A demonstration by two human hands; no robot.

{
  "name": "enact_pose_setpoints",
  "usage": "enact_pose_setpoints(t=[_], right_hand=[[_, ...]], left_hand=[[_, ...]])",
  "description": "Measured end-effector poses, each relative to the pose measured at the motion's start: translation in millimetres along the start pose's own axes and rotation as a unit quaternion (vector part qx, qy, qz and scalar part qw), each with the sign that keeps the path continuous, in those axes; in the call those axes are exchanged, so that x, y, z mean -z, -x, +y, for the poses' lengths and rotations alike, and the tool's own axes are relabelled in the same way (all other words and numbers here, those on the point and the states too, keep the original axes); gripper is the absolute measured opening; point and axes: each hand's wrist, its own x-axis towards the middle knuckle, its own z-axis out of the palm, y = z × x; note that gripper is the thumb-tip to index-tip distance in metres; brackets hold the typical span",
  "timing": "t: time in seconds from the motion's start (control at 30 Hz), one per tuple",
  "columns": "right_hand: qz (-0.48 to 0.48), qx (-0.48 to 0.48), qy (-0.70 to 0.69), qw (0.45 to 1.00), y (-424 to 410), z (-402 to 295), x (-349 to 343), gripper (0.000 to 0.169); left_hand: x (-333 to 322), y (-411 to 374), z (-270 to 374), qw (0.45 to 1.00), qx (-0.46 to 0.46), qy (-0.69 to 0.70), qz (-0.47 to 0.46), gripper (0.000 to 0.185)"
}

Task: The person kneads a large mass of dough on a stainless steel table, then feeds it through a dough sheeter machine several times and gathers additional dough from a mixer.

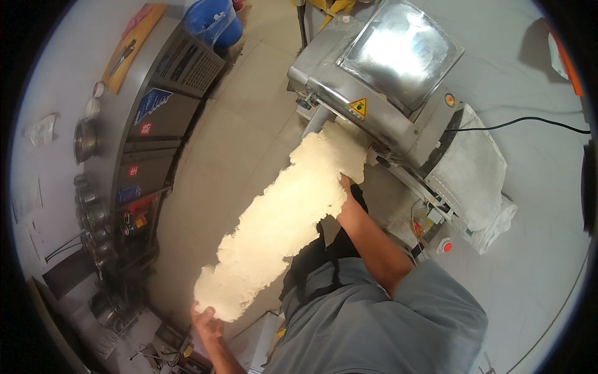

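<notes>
A long sheet of pale dough [275,215] with ragged edges stretches through the air from a steel dough-rolling machine [373,79] towards the lower left. My left hand [208,321] holds its far end, thumb on top. Under the sheet near the machine goes my right hand [345,181], bearing it from below; its fingers are hidden by the dough. At the upper end the dough lies against the machine's outlet, beside a metal roller [319,119].
A steel counter [124,89] runs along the left, bearing a wooden board [135,44] with a knife, and metal bowls [85,140]. A blue bin [212,23] stands beyond it. A black cable [518,122] crosses at right, above a red button [447,247]. Tiled floor [219,154] lies between.
</notes>
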Motion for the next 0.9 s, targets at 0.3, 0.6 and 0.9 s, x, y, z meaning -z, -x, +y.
enact_pose_setpoints(t=[0.3,0.6,0.9], right_hand=[[0.101,0.029,0.262,0.959,68.5,48.2,3.5,0.03],[0.009,0.042,0.345,0.938,141.3,86.9,-38.8,0.03],[-0.064,0.067,0.351,0.932,173.5,77.6,-93.2,0.03]], left_hand=[[-35.0,-127.9,-162.3,0.981,0.19,-0.03,-0.038,0.067],[-208.2,-235.9,-297.0,0.957,0.226,0.028,-0.181,0.063],[-250.5,-249.7,-293.0,0.941,0.243,0.101,-0.215,0.068]])
